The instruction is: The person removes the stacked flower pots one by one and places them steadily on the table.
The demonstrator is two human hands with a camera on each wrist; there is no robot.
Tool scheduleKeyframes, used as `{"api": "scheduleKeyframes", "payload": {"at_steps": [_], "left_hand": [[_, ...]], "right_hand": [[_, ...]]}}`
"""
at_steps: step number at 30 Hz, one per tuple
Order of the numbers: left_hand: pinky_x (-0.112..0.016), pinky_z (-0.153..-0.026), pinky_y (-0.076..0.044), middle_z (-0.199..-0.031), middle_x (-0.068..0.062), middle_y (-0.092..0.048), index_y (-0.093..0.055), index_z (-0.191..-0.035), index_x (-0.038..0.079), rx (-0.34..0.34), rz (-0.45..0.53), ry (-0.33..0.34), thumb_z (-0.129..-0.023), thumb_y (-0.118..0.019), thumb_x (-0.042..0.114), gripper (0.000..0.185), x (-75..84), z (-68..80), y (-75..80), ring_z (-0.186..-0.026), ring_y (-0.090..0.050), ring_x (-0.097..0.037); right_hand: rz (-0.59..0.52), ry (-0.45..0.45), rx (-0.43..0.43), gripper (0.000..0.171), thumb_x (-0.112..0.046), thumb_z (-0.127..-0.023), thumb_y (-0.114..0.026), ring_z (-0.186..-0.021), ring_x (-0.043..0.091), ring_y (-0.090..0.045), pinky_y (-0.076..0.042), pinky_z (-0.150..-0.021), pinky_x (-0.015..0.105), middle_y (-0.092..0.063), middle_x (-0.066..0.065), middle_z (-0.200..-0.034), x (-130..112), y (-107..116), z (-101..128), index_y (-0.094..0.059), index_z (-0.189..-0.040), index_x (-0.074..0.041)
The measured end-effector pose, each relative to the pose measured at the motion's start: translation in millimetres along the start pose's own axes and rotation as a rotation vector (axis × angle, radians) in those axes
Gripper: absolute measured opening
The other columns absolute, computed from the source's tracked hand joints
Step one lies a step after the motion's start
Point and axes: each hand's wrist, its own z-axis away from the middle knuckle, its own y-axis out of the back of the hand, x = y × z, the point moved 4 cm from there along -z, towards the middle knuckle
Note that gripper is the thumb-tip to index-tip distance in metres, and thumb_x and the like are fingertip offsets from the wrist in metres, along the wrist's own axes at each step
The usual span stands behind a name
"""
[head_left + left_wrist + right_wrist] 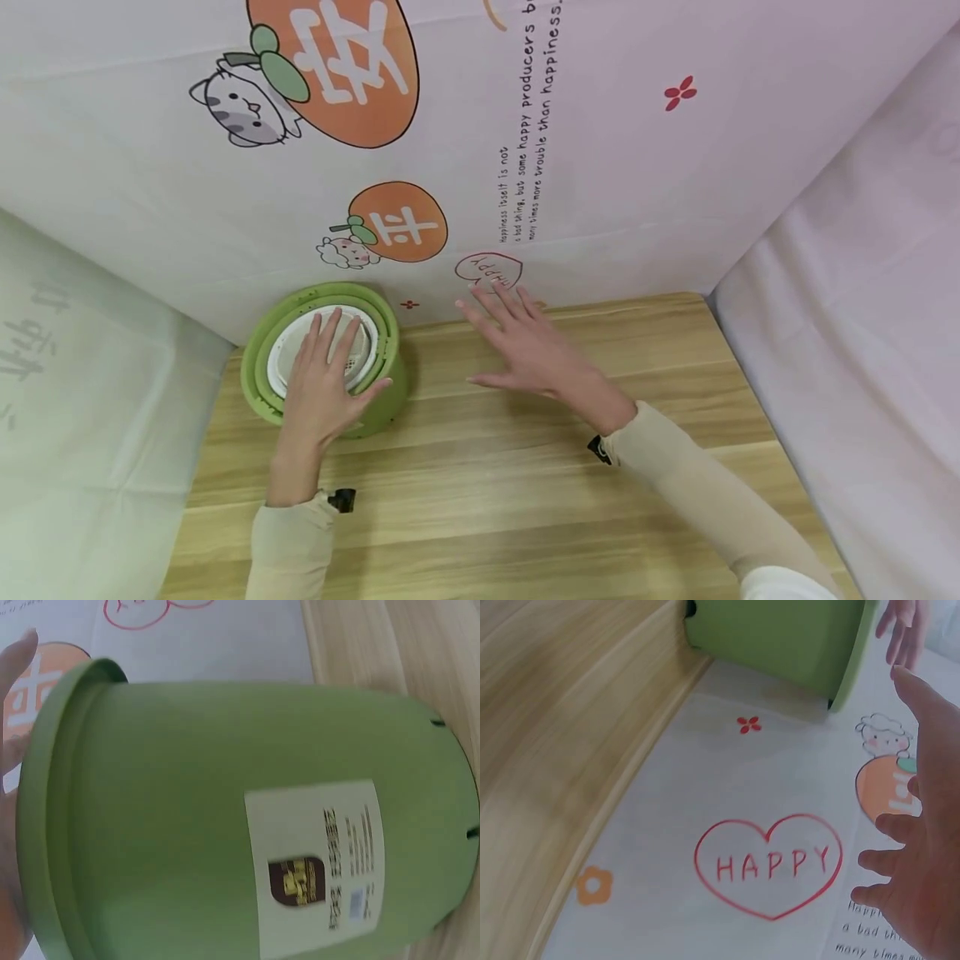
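A green round bucket (375, 400) with a white perforated basket (300, 342) inside stands at the table's back left. My left hand (326, 379) lies flat on top of it, fingers straight over the white basket. In the left wrist view the bucket's green wall (187, 825) fills the frame, with a white label (319, 866) on it. My right hand (517, 342) hovers open above the wooden table, to the right of the bucket, fingers spread toward the back cloth. The right wrist view shows those fingers (922, 877) near the printed cloth, with the bucket (780, 637) beyond.
The wooden table (525, 483) is boxed in by cloth walls: a printed one (600, 125) behind with a red "HAPPY" heart (487, 268), plain ones left (90, 417) and right (862, 333).
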Motion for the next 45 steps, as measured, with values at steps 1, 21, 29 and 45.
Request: {"api": "scheduleKeyframes", "payload": {"at_steps": [1,21,29,45], "left_hand": [[-0.066,-0.111,-0.028,-0.163,-0.011,-0.022,-0.034,-0.155,0.016,-0.003,-0.002,0.008,-0.08,-0.059,0.074,0.098,-1.8,1.4,0.4,-0.151,-0.012,-0.037],[-0.068,-0.113,-0.021,-0.158,-0.02,-0.031,-0.04,-0.152,0.011,0.081,0.026,0.086,-0.082,-0.06,0.069,0.093,-40.8,19.1,9.6,-0.146,-0.018,-0.047],[-0.071,-0.109,-0.024,-0.155,-0.023,-0.036,-0.043,-0.15,0.011,0.113,-0.02,0.173,-0.078,-0.068,0.061,0.092,-54.2,25.6,14.2,-0.143,-0.022,-0.052],[-0.077,-0.107,-0.018,-0.16,-0.023,-0.025,-0.034,-0.154,0.009,-0.035,0.032,0.293,-0.087,-0.064,0.058,0.089,-76.5,33.5,21.7,-0.147,-0.009,-0.05]], "right_hand": [[0.0,0.006,0.0,0.106,-0.077,-0.085,-0.051,-0.151,0.033,0.007,-0.003,-0.121,0.055,0.008,0.006,-0.167,-2.7,0.0,-2.4,0.001,-0.161,-0.024],[0.008,0.079,-0.03,0.106,-0.08,-0.083,-0.049,-0.151,0.033,0.004,-0.001,-0.12,0.053,-0.004,0.008,-0.167,-50.3,-3.0,-48.1,-0.004,-0.161,-0.024],[0.015,0.108,-0.036,0.102,-0.081,-0.085,-0.043,-0.152,0.034,0.002,-0.001,-0.121,0.053,-0.007,0.009,-0.167,-65.9,-5.9,-61.6,-0.007,-0.161,-0.024],[0.005,0.145,-0.062,0.101,-0.082,-0.086,-0.038,-0.151,0.037,-0.008,-0.007,-0.121,0.054,-0.015,0.011,-0.165,-87.2,-13.8,-85.1,-0.008,-0.161,-0.024]]}}
